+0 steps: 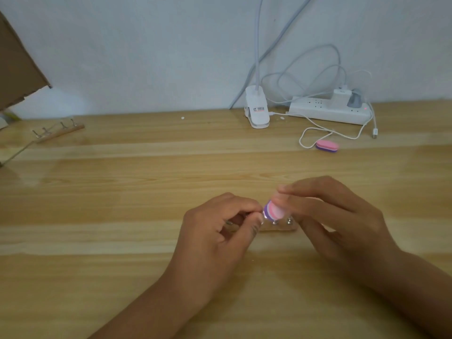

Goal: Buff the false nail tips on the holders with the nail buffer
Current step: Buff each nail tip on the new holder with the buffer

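Right hand [325, 216] pinches the nail buffer [275, 211] against a nail tip that the left hand [220, 231] pinches steady on its holder strip [278, 227].

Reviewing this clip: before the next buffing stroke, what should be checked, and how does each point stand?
1. Nail buffer gripped by right hand: ok.
2. Left hand steadying a pin on the holder strip: ok.
3. Buffer touching a nail tip: cannot tell, blurred and hidden by fingers.
4. Strip flat on the table: ok.
5. Spare buffer and second holder strip clear of the work: ok.
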Demonstrator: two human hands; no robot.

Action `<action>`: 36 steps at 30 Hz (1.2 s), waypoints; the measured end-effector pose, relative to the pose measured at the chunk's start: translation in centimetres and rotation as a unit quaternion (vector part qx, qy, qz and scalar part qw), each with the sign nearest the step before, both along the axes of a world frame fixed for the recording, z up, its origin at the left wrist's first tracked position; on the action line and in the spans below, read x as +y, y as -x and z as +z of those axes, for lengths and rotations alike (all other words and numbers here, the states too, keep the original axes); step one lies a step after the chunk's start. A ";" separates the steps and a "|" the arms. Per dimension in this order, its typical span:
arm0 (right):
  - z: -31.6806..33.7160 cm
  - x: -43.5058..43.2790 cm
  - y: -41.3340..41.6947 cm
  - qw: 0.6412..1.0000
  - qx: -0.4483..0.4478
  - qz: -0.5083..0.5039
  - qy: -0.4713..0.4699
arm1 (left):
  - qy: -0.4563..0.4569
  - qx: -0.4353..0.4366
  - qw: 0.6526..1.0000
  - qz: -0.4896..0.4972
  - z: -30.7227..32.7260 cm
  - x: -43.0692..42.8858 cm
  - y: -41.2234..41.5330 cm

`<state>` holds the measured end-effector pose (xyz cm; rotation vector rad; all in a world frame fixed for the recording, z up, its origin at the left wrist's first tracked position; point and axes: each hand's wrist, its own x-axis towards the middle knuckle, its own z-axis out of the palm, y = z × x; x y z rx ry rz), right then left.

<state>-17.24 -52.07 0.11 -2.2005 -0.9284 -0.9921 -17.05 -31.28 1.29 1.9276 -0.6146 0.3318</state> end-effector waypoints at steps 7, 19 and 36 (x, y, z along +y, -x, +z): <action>-0.1 0.5 0.4 1.000 -0.010 0.023 0.010 | 0.061 0.059 0.996 -0.019 0.0 0.1 0.0; -0.2 0.5 0.2 1.000 -0.019 0.017 -0.010 | 0.171 0.168 0.969 -0.061 0.0 -0.1 -0.1; 0.1 0.5 0.4 0.999 -0.043 -0.005 0.030 | 0.146 0.183 0.970 -0.073 -0.2 -0.3 0.1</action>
